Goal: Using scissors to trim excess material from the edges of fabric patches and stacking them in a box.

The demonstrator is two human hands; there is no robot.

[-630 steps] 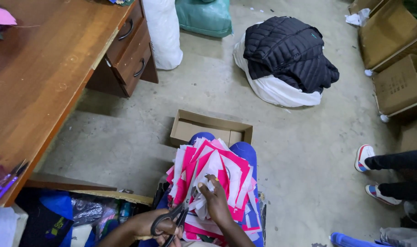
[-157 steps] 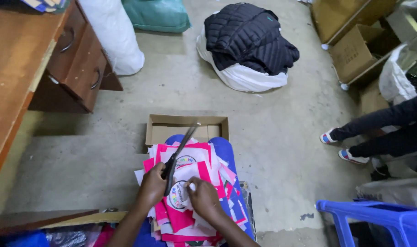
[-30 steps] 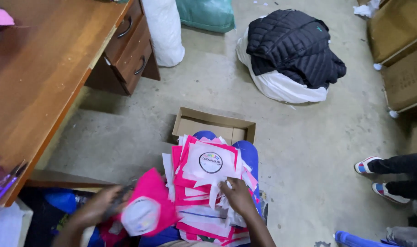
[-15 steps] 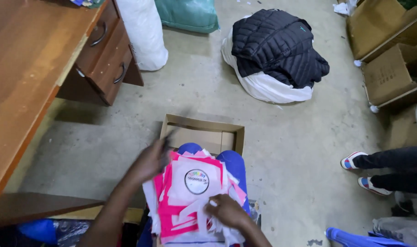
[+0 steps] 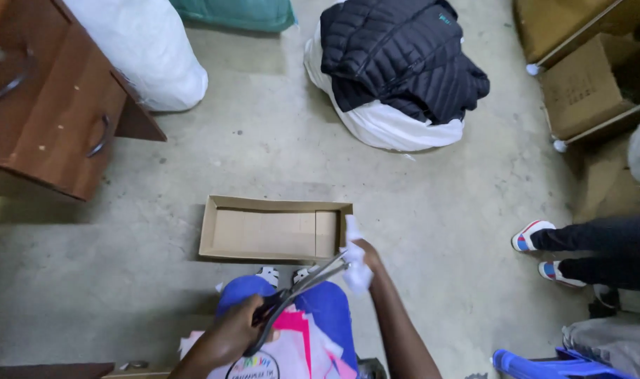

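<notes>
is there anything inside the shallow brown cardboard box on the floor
No, the shallow brown cardboard box shows only its bare inner bottom, while the white scrap in the right hand sits just outside its corner.

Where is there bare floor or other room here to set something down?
The shallow cardboard tray is bare inside. Open concrete lies between it, the wooden drawers and the jacket-topped white sack. The lap is crowded: left hand with scissors, right hand with a white scrap.
</notes>
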